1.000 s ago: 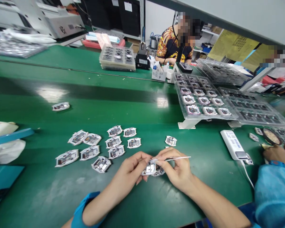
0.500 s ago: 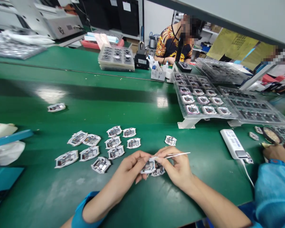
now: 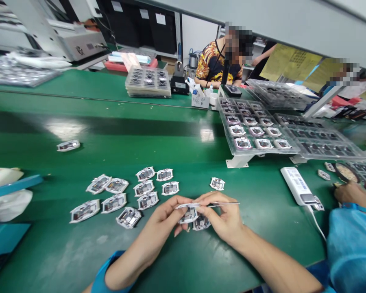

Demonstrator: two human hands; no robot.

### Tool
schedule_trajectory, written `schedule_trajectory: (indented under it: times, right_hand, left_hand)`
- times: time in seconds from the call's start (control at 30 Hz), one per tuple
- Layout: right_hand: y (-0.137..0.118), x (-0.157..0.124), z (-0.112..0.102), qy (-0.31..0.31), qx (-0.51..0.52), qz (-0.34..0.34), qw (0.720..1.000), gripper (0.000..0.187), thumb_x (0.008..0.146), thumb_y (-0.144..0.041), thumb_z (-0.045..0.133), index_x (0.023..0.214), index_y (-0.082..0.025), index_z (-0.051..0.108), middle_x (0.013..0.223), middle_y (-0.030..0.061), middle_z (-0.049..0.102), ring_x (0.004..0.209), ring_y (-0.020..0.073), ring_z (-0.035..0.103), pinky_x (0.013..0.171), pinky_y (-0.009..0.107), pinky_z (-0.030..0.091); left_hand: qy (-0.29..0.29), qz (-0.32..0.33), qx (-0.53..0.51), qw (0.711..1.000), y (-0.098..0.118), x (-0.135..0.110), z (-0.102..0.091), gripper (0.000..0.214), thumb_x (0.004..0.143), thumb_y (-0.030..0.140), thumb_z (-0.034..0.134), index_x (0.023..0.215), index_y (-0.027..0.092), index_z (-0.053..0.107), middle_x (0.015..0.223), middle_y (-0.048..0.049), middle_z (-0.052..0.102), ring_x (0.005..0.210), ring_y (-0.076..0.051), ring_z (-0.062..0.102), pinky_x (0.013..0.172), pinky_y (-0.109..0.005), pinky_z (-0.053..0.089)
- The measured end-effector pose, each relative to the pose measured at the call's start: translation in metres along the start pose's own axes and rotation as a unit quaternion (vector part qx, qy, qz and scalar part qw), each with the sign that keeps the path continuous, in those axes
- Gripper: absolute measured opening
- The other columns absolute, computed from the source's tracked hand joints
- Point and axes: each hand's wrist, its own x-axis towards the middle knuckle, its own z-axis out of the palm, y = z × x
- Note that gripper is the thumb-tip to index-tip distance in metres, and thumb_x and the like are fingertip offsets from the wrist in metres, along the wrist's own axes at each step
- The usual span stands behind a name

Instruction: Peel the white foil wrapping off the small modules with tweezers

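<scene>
My left hand (image 3: 167, 217) pinches a white-framed electronic module (image 3: 188, 215), a small circuit board in a rounded frame, tilted above the bench. In my right hand (image 3: 222, 213) is a thin pair of metal tweezers (image 3: 222, 203), its back end pointing right. The tweezers' tips are hidden by my fingers at the module's upper edge. A second module (image 3: 201, 222) shows just below my right fingers; whether it is held or lies on the bench I cannot tell. Beyond my right hand one more module (image 3: 217, 184) lies alone.
Several like modules (image 3: 129, 217) lie on the green bench (image 3: 110, 260) to the left. A raised clear tray (image 3: 256, 152) of modules stands back right. Right of me are a white corded device (image 3: 297, 186) and a co-worker's hand (image 3: 354, 195). Another person (image 3: 213, 61) sits opposite.
The tweezers have turned slightly, their back end now lower and a little further left. Both hands keep their grip; the whole view has shifted slightly.
</scene>
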Motion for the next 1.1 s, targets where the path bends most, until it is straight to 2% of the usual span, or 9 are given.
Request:
schedule_trajectory:
  times: [0.17, 0.27, 0.4, 0.5, 0.63, 0.7, 0.8, 0.9, 1.1]
  right_hand:
    - [0.001, 0.000, 0.000, -0.013, -0.028, -0.053, 0.998, 0.010, 0.083, -0.011, 0.071, 0.083, -0.021, 0.072, 0.079, 0.0049, 0.077, 0.077, 0.0202, 0.075, 0.074, 0.032, 0.056]
    - [0.004, 0.002, -0.002, 0.002, -0.028, -0.022, 0.999, 0.010, 0.082, -0.012, 0.071, 0.086, -0.022, 0.072, 0.083, 0.0050, 0.077, 0.078, 0.0197, 0.074, 0.074, 0.032, 0.057]
    - [0.008, 0.005, -0.007, 0.060, -0.014, 0.017, 0.998, 0.009, 0.081, -0.015, 0.072, 0.087, -0.022, 0.071, 0.085, 0.0047, 0.076, 0.082, 0.0199, 0.073, 0.077, 0.032, 0.057]
    - [0.010, 0.007, -0.011, 0.075, -0.011, 0.016, 0.997, 0.007, 0.082, -0.017, 0.072, 0.087, -0.022, 0.071, 0.086, 0.0051, 0.076, 0.084, 0.0209, 0.072, 0.078, 0.035, 0.057]
    - [0.010, 0.008, -0.013, 0.078, -0.025, 0.010, 0.997, 0.004, 0.083, -0.020, 0.071, 0.086, -0.022, 0.070, 0.086, 0.0052, 0.076, 0.084, 0.0216, 0.072, 0.077, 0.037, 0.058]
    - [0.009, 0.008, -0.014, 0.079, -0.035, 0.006, 0.996, 0.003, 0.083, -0.021, 0.071, 0.085, -0.022, 0.071, 0.085, 0.0052, 0.076, 0.083, 0.0218, 0.072, 0.078, 0.038, 0.058]
    - [0.008, 0.008, -0.015, 0.079, -0.044, 0.000, 0.996, 0.004, 0.082, -0.020, 0.071, 0.086, -0.022, 0.070, 0.085, 0.0054, 0.076, 0.083, 0.0218, 0.073, 0.078, 0.038, 0.058]
    - [0.006, 0.009, -0.015, 0.079, -0.043, -0.009, 0.996, 0.006, 0.082, -0.018, 0.071, 0.086, -0.022, 0.070, 0.086, 0.0055, 0.076, 0.083, 0.0216, 0.073, 0.077, 0.037, 0.058]
    - [0.004, 0.008, -0.013, 0.077, -0.041, -0.015, 0.996, 0.007, 0.082, -0.018, 0.072, 0.087, -0.022, 0.070, 0.086, 0.0058, 0.076, 0.082, 0.0210, 0.073, 0.077, 0.035, 0.058]
  left_hand:
    - [0.008, -0.008, -0.033, 0.999, -0.001, 0.002, 0.001, 0.023, 0.077, 0.039, 0.068, 0.083, 0.017, 0.066, 0.067, 0.0036, 0.055, 0.055, -0.009, 0.046, 0.048, -0.019, 0.032]
    - [-0.007, 0.004, -0.028, 1.000, 0.000, 0.002, 0.000, 0.026, 0.078, 0.038, 0.069, 0.094, 0.019, 0.066, 0.075, 0.0021, 0.059, 0.061, -0.011, 0.050, 0.053, -0.021, 0.038]
    - [-0.027, 0.082, 0.102, 0.991, 0.002, 0.017, -0.013, 0.044, 0.070, 0.031, 0.074, 0.110, 0.023, 0.057, 0.089, -0.0012, 0.066, 0.080, -0.018, 0.062, 0.069, -0.028, 0.049]
    - [0.031, 0.179, 0.233, 0.955, 0.010, 0.045, -0.031, 0.032, 0.069, 0.038, 0.068, 0.094, 0.022, 0.054, 0.083, -0.0017, 0.066, 0.077, -0.021, 0.064, 0.067, -0.030, 0.051]
    - [0.100, 0.206, 0.316, 0.921, 0.034, 0.091, -0.055, 0.038, 0.071, 0.043, 0.066, 0.100, 0.020, 0.056, 0.080, -0.0027, 0.067, 0.077, -0.024, 0.065, 0.069, -0.033, 0.051]
    - [0.145, 0.218, 0.363, 0.894, 0.046, 0.111, -0.067, 0.042, 0.071, 0.045, 0.066, 0.103, 0.018, 0.059, 0.087, -0.0069, 0.069, 0.090, -0.029, 0.064, 0.079, -0.037, 0.049]
    - [0.187, 0.233, 0.426, 0.854, 0.058, 0.127, -0.084, 0.057, 0.075, 0.047, 0.060, 0.120, 0.011, 0.056, 0.116, -0.0182, 0.067, 0.120, -0.039, 0.049, 0.101, -0.049, 0.038]
    - [0.158, 0.230, 0.479, 0.832, 0.059, 0.123, -0.102, 0.067, 0.074, 0.050, 0.057, 0.126, 0.008, 0.055, 0.132, -0.0218, 0.059, 0.132, -0.041, 0.038, 0.110, -0.054, 0.026]
    - [0.053, 0.208, 0.542, 0.813, 0.039, 0.094, -0.121, 0.060, 0.059, 0.048, 0.070, 0.112, 0.020, 0.070, 0.133, -0.0154, 0.062, 0.135, -0.045, 0.035, 0.109, -0.057, 0.031]
